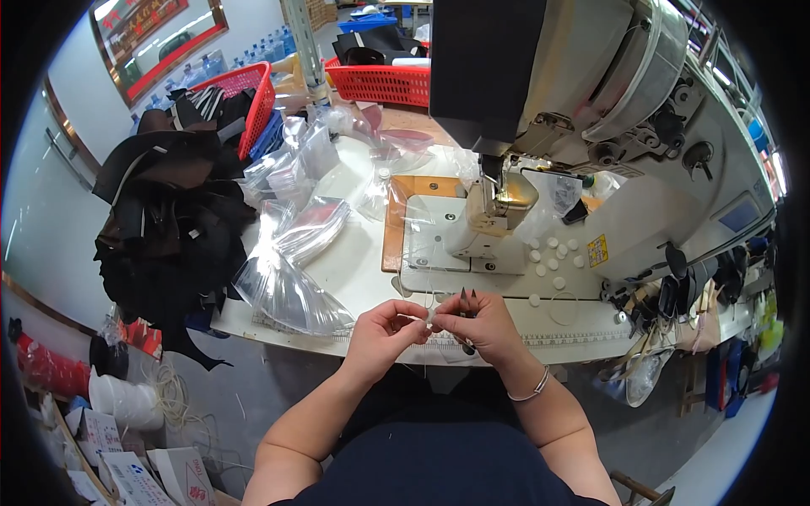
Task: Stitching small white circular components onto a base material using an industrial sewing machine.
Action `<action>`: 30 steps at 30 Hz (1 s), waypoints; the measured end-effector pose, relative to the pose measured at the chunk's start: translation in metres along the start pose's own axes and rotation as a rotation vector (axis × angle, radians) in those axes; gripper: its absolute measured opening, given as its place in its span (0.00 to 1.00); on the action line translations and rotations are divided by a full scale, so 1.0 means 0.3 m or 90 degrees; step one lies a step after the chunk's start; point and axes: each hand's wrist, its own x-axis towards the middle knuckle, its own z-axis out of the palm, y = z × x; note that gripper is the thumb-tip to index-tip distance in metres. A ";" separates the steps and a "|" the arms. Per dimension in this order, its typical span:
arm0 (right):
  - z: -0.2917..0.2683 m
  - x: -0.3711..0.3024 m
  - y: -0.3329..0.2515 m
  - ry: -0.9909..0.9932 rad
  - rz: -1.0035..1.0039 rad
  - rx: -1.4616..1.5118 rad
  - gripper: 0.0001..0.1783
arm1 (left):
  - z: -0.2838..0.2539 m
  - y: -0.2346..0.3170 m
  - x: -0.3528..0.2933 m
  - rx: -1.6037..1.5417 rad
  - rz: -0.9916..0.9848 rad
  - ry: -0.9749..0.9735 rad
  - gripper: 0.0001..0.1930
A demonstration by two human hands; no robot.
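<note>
Both of my hands meet in front of the sewing machine, fingertips almost touching over the table's near edge. My left hand (384,336) is closed in a pinch on a small whitish piece (430,320), whose kind is too small to make out. The thumb and forefinger of my right hand (492,331) pinch at the same piece. Also tucked in my right hand is a dark two-pointed tool (465,297), like thread snips, its tips pointing away from me. Ahead stands the post-bed sewing machine (499,207). Several small white discs (553,264) lie scattered right of its base.
Clear plastic bags (291,278) cover the table's left side, beside a large heap of dark cut pieces (173,228). Red baskets (384,84) stand behind. A ruler strip (574,337) runs along the near edge. Dark and tan pieces (692,295) hang at the right.
</note>
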 end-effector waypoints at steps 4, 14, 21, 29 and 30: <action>-0.004 -0.003 0.001 -0.014 -0.003 -0.010 0.06 | -0.001 -0.008 0.001 -0.009 -0.009 0.025 0.07; -0.001 -0.013 0.047 0.012 -0.060 0.003 0.06 | -0.006 -0.026 0.002 0.019 0.000 0.027 0.06; 0.011 -0.009 0.045 0.034 -0.077 0.007 0.06 | -0.008 -0.033 -0.001 -0.102 -0.048 0.048 0.06; 0.019 -0.002 0.052 0.038 -0.077 0.029 0.05 | 0.003 -0.039 -0.004 0.009 0.079 0.068 0.05; 0.017 -0.002 0.054 0.038 -0.078 0.030 0.05 | 0.005 -0.037 -0.004 0.011 0.079 0.068 0.05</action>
